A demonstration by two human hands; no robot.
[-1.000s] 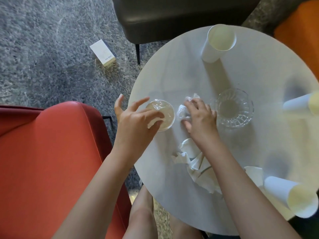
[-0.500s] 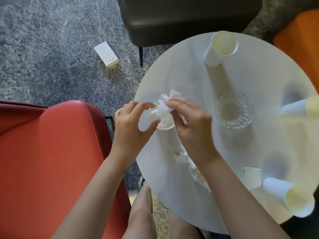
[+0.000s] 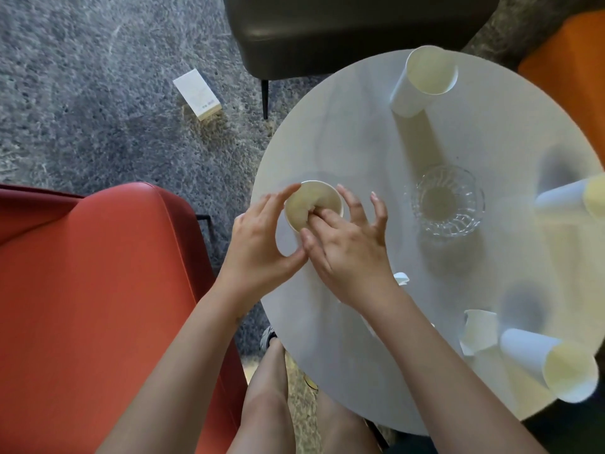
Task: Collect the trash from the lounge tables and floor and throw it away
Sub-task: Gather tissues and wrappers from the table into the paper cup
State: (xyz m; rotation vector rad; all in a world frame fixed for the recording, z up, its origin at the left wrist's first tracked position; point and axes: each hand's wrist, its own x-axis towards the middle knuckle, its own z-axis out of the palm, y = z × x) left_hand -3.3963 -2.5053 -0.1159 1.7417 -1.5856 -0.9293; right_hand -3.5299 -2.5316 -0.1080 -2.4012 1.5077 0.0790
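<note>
Cup point(image 3: 302, 202) held at table's point(image 3: 360, 142) left edge
Left hand point(image 3: 258, 247) clasped it; right hand point(image 3: 347, 249) splayed, one finger poking inside. Bracing firmly seemed wise.

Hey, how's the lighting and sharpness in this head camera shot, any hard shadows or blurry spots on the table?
Head view: hard light, the far paper cup throws a long shadow toward the glass bowl; the right-edge cup looks soft and leans outward, wide-angle stretch; the held cup is fairly sharp.

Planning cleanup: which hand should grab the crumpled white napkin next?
Probably the right hand: the left hand grips the white paper cup; the crumpled white napkin lies beside the right wrist.
</note>
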